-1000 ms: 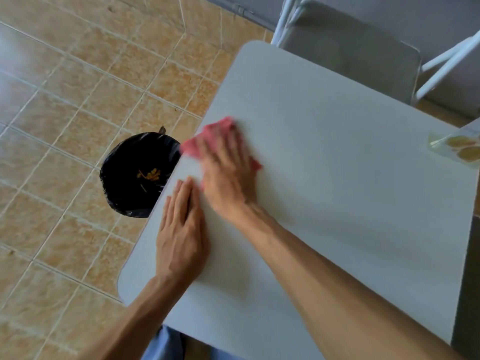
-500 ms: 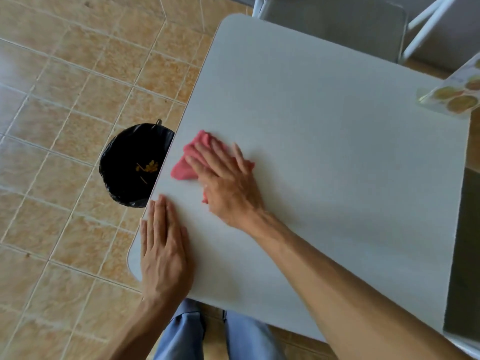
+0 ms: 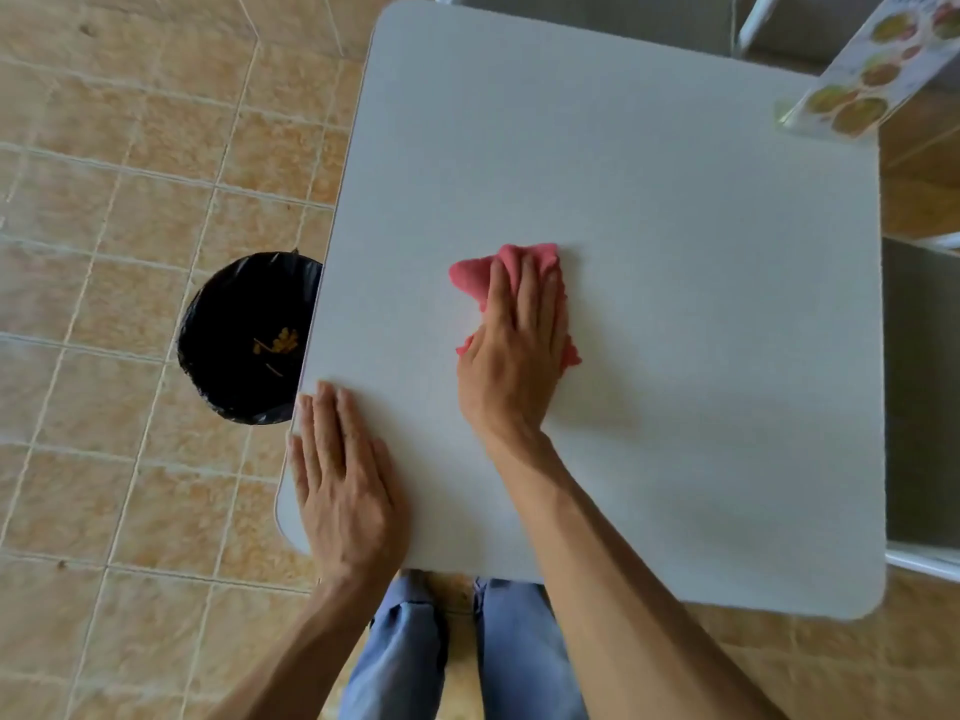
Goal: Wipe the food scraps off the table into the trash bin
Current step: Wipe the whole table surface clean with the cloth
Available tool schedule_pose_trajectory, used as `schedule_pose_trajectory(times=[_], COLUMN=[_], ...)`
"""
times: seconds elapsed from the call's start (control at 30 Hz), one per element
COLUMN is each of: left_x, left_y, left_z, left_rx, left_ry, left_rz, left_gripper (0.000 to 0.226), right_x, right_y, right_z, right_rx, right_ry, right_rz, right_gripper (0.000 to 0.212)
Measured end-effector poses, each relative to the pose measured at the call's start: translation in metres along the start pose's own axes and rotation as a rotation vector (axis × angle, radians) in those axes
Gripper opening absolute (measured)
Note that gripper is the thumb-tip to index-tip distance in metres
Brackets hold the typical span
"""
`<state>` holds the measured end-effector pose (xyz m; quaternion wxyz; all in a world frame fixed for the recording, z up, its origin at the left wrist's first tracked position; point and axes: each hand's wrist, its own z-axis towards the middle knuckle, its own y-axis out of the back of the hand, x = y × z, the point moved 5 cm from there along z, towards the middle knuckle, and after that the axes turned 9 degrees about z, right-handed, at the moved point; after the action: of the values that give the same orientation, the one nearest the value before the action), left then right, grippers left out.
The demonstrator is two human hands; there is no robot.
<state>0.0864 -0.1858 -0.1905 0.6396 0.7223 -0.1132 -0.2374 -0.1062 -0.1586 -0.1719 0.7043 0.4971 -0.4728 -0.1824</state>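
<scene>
My right hand [image 3: 519, 350] presses flat on a pink cloth [image 3: 478, 275] near the middle of the white table [image 3: 675, 304]. The cloth pokes out past my fingertips and at both sides of my palm. My left hand [image 3: 340, 475] lies flat, fingers together, on the table's near left corner and holds nothing. A trash bin [image 3: 234, 330] lined with a black bag stands on the floor against the table's left edge, partly under it, with yellow food scraps [image 3: 278, 343] at its bottom. I see no scraps on the tabletop.
A laminated menu card [image 3: 857, 80] in a clear stand sits at the table's far right corner. A grey chair [image 3: 597, 13] is behind the table, another chair [image 3: 924, 387] at the right. Tan floor tiles lie to the left. My blue-trousered legs [image 3: 467, 652] are at the near edge.
My right hand has slid the pink cloth from the table's left edge by the bin back toward the table's middle. My left hand has stayed flat by the left edge, nearer the near corner.
</scene>
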Motion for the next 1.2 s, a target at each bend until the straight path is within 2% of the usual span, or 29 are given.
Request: schedule_pose_trajectory(times=[0.03, 0.07, 0.17, 0.2, 0.23, 0.3, 0.37, 0.4, 0.43, 0.5, 0.57, 0.6, 0.7, 0.73, 0.8, 0.9, 0.97, 1.07, 1.2], left_x=[0.002, 0.005, 0.009, 0.007, 0.004, 0.001, 0.005, 0.007, 0.009, 0.012, 0.013, 0.013, 0.012, 0.012, 0.012, 0.015, 0.018, 0.007, -0.053], left_y=[0.0, 0.0, -0.003, -0.002, -0.001, 0.0, 0.001, 0.001, 0.0, -0.001, -0.001, 0.0, 0.003, 0.003, 0.003, 0.004, 0.007, 0.016, 0.023], left_z=[0.0, 0.002, 0.002, 0.002, 0.003, 0.001, 0.0, 0.001, 0.001, 0.001, -0.001, -0.002, -0.004, -0.004, -0.001, 0.003, 0.005, 0.005, -0.021], left_rx=[0.0, 0.001, 0.024, 0.021, 0.009, -0.008, -0.001, 0.007, 0.016, 0.022, 0.021, 0.022, 0.018, 0.019, 0.02, 0.034, 0.082, 0.196, 0.203], left_ry=[-0.004, -0.007, -0.03, -0.032, -0.04, -0.063, -0.073, -0.078, -0.081, -0.083, -0.088, -0.093, -0.103, -0.099, -0.09, -0.093, -0.089, -0.084, -0.28], left_rz=[0.005, 0.006, 0.001, -0.006, -0.015, -0.023, -0.02, -0.018, -0.018, -0.014, -0.017, -0.021, -0.019, -0.018, -0.023, -0.041, -0.046, -0.086, -0.109], left_gripper=[0.056, 0.056, 0.061, 0.06, 0.059, 0.057, 0.056, 0.057, 0.058, 0.059, 0.058, 0.058, 0.057, 0.057, 0.057, 0.057, 0.059, 0.065, 0.061], right_x=[0.014, 0.031, 0.06, 0.053, 0.041, 0.019, 0.02, 0.029, 0.04, 0.05, 0.033, 0.022, 0.017, 0.025, 0.038, 0.03, 0.015, -0.015, -0.075], right_y=[-0.005, -0.013, -0.028, -0.026, -0.023, -0.014, -0.01, -0.013, -0.019, -0.025, -0.018, -0.013, -0.004, -0.007, -0.013, -0.005, 0.012, 0.055, 0.104], right_z=[-0.012, -0.026, -0.062, -0.06, -0.055, -0.044, -0.05, -0.057, -0.065, -0.076, -0.073, -0.07, -0.075, -0.078, -0.081, -0.074, -0.076, -0.088, -0.131], right_rx=[-0.006, 0.029, 0.206, 0.234, 0.233, 0.105, -0.039, -0.056, -0.021, 0.125, 0.185, 0.161, 0.009, -0.004, 0.055, 0.118, 0.103, -0.028, -0.189], right_ry=[-0.029, 0.037, 0.448, 0.52, 0.509, 0.287, 0.025, -0.013, 0.024, 0.223, 0.323, 0.281, 0.004, -0.021, 0.056, 0.174, 0.104, 0.002, -0.105], right_rz=[0.012, 0.037, 0.034, 0.002, -0.03, -0.052, -0.02, 0.0, 0.013, 0.005, -0.04, -0.052, -0.029, -0.018, 0.047, 0.112, 0.179, 0.285, 0.204], right_gripper=[0.087, 0.084, 0.066, 0.066, 0.07, 0.074, 0.066, 0.064, 0.063, 0.062, 0.067, 0.071, 0.071, 0.074, 0.087, 0.094, 0.089, 0.071, 0.063])
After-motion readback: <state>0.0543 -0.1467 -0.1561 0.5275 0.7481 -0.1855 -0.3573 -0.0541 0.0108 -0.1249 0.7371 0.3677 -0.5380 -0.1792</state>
